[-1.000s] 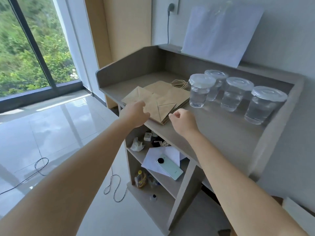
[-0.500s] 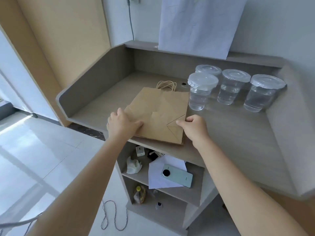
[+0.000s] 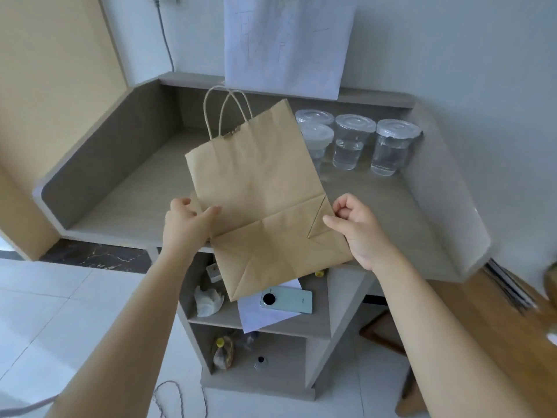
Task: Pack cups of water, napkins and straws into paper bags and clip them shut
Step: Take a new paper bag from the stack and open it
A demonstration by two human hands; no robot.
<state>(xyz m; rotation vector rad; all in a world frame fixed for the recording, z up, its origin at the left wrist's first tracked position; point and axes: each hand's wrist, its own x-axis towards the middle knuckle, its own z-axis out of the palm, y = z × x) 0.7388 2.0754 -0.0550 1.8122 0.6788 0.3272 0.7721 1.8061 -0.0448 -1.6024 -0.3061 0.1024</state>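
Bag: I've got a flat brown paper bag (image 3: 259, 188) up off the desk, held btwn both hands, tilted, folded base toward me, mouth away.
Handles: twisted paper handles (image 3: 226, 111) stick up at the far end, beyond both hands.
L hand: left hand (image 3: 187, 224) grips the bag's L edge near the base fold, thumb on the front face, fingers curled behind.
R hand: right hand (image 3: 355, 227) pinches the R edge at the base fold, thumb on the front, index behind, other fingers curled in.
Cups: four lidded clear cups of water (image 3: 349, 143) stand on the desk past my R hand; the leftmost two are partly hidden by the bag. Not touching it as far as I can tell.
Desk: grey desk w/ raised rim (image 3: 99, 152) lies under and beyond both hands; another bag corner peeks out just by my L hand fingers.
Wall: white paper sheet (image 3: 289, 40) hangs above the back ledge, beyond the handles.
Shelf below: under my hands, a pale green phone (image 3: 286, 300) lies on a white sheet, crumpled white tissue (image 3: 208, 301) to its L.
Lower shelf: a bottle w/ yellow cap (image 3: 223, 351), details blurry.
Floor: cable loop (image 3: 177, 399) on white tiles, below my L forearm.
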